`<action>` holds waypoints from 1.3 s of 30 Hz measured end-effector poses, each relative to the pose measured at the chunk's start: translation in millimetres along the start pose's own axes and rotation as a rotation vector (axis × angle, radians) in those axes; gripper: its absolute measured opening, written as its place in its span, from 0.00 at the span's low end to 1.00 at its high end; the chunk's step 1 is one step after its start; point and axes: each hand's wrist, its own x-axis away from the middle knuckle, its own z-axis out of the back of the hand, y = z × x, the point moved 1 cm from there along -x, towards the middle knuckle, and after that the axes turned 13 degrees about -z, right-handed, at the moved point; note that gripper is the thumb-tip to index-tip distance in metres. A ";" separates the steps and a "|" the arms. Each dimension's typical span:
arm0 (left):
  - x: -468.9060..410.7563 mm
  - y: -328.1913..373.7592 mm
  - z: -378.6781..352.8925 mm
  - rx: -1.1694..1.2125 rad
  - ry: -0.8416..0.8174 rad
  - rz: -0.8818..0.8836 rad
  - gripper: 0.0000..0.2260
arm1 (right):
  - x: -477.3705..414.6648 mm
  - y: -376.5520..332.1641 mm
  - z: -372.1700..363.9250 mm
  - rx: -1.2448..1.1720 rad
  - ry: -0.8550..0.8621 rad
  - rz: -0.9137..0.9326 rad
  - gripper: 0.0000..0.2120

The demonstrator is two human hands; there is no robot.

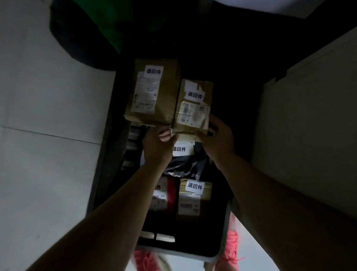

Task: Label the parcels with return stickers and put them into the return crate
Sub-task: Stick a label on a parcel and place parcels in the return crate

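Left hand [156, 145] and right hand [217, 140] are both gripping the small brown cardboard parcel [193, 114], fingers curling round its near corners. It is lying just beyond the fingertips, inside the dark plastic crate [178, 252]. Judgement: light, stiff, taped; edge holds are sufficing.

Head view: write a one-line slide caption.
Left hand and right hand hold a stickered parcel in the return crate among other stickered parcels.

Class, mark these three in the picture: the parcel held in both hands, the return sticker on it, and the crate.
held parcel [193, 114], head view, on its shipping label.
return sticker [194, 95], head view, on the printed characters.
crate [189, 253], head view, on its pale near rim.
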 end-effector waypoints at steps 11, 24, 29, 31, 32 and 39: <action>55.3 245.0 201.5 -0.983 -0.318 -0.683 0.21 | 215.1 -178.6 92.6 0.776 0.194 0.236 0.26; 237.9 571.6 320.0 -1.279 -0.193 -1.007 0.23 | 548.5 -324.1 266.5 0.817 0.444 0.352 0.20; 338.6 622.5 311.8 -1.241 -0.151 -1.014 0.23 | 633.1 -301.7 340.6 0.783 0.462 0.390 0.23; 382.9 631.3 299.0 -1.211 -0.143 -1.005 0.22 | 663.1 -283.8 373.6 0.770 0.477 0.396 0.24; 415.0 638.2 287.1 -1.221 -0.148 -1.010 0.22 | 682.9 -267.5 396.6 0.762 0.478 0.392 0.25; 546.0 696.6 204.1 -1.292 -0.168 -1.125 0.20 | 758.0 -188.4 526.2 0.754 0.524 0.320 0.28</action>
